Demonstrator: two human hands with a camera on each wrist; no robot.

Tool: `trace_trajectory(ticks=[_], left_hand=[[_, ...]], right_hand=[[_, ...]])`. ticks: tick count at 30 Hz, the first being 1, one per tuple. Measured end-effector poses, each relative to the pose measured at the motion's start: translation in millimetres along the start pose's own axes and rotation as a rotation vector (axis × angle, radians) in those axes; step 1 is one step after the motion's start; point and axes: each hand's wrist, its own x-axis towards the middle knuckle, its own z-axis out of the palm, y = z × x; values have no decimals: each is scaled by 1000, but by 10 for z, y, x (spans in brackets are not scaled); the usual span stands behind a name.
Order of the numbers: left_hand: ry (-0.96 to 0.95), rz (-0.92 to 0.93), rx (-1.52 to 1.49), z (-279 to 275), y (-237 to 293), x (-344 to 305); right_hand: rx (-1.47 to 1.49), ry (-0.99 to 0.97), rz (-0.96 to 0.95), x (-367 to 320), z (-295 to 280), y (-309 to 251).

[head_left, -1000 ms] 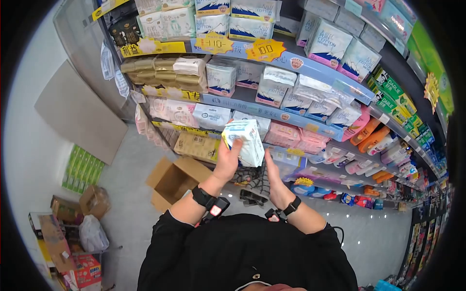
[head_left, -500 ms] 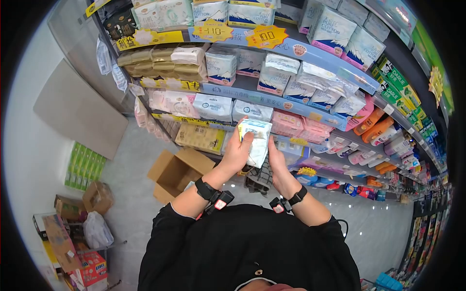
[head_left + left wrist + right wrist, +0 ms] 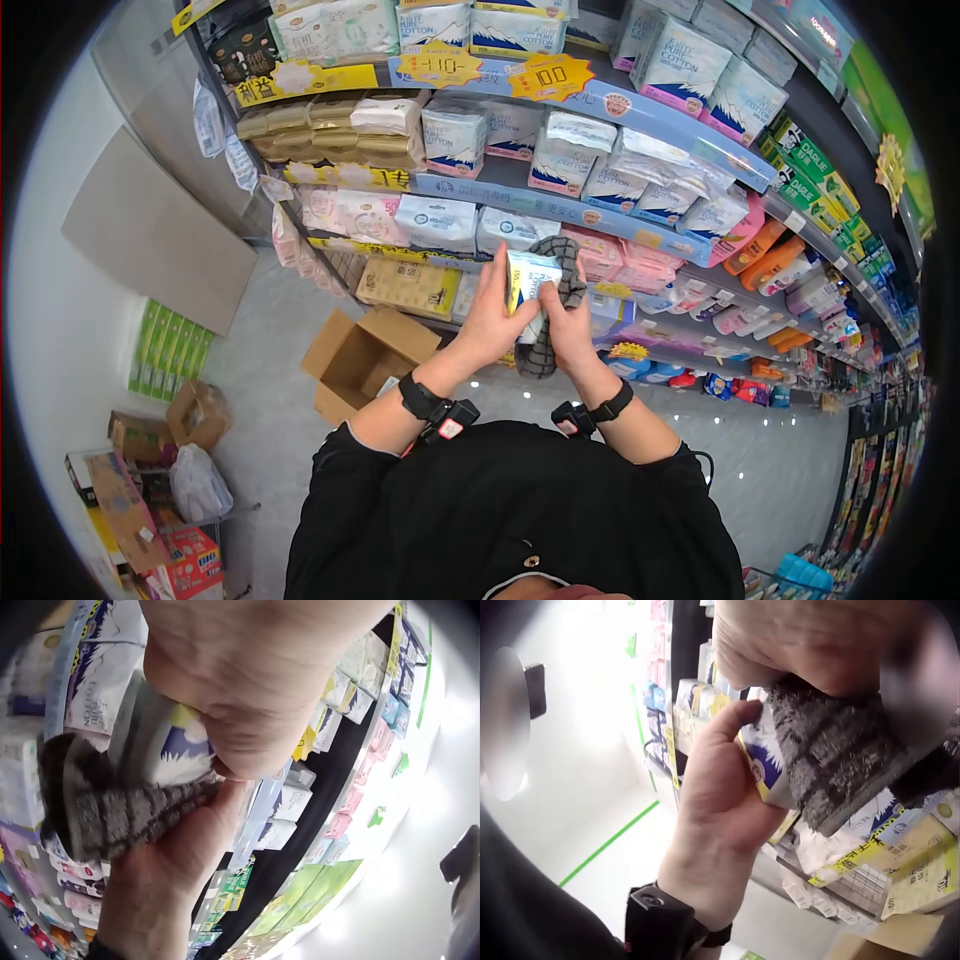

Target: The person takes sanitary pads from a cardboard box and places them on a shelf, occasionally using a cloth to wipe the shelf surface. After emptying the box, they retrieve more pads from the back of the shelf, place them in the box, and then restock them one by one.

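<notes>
A small white and blue package with a yellow strip is between both hands in front of the shelves. The left hand grips its left side, thumb across the front. On the other side, the right hand holds a dark grey checked cloth against the package, its thumb on the front. In the left wrist view the cloth lies along the package. The right wrist view shows the left hand round the package, with the cloth over part of it.
Shelves of similar packs stand ahead, with bottles and green boxes at the right. An open cardboard box sits on the floor at the left, near a grey panel. Farther left is a cart with boxes.
The cloth, which hung low by the right hand, is now up against the package. The right hand has come in to the package, its thumb now on the front.
</notes>
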Motion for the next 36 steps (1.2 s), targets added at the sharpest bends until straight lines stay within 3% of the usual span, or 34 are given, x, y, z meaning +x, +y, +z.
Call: trace_trajectory(ticks=[3, 8, 10, 12, 15, 18, 20, 21, 23, 26, 27, 29, 33, 35, 36], left_hand=[[-94, -44, -25, -95, -7, -43], [-97, 33, -93, -138, -5, -65], [-180, 39, -75, -157, -16, -48], [-322, 42, 37, -280, 121, 12], [-324, 205, 138, -518, 364, 229], [-196, 339, 106, -742, 807, 574], [-29, 607, 266, -806, 1106, 865], [-26, 614, 273, -811, 1242, 1022], [156, 904, 595, -775, 1488, 1372], [219, 1053, 837, -627, 1751, 1934], [221, 1054, 853, -568, 1815, 2131], [115, 1044, 1208, -464, 1891, 2529], [178, 1008, 1546, -250, 1855, 3223], [10, 800, 1703, -161, 1823, 3494], [24, 784, 1720, -135, 1813, 3596]], right_hand=[[-113, -44, 57, 19, -90, 33], [22, -68, 212, 11, -178, 12], [32, -147, 336, 15, -253, -31], [-22, -39, 427, -42, -359, -115], [5, -10, 447, -146, -633, -202], [43, -7, 465, -256, -977, -168], [2, 41, 508, -309, -1171, -184], [-9, 68, 500, -322, -1238, -211], [-38, 109, 474, -304, -1442, -174], [-49, 79, 514, -243, -1804, -150], [-45, 65, 507, -217, -1893, -187], [-18, 22, 464, -155, -2098, -248], [4, 8, 451, -16, -2554, -323], [-26, -24, 441, 51, -2778, -323], [-35, -18, 445, 84, -2853, -350]])
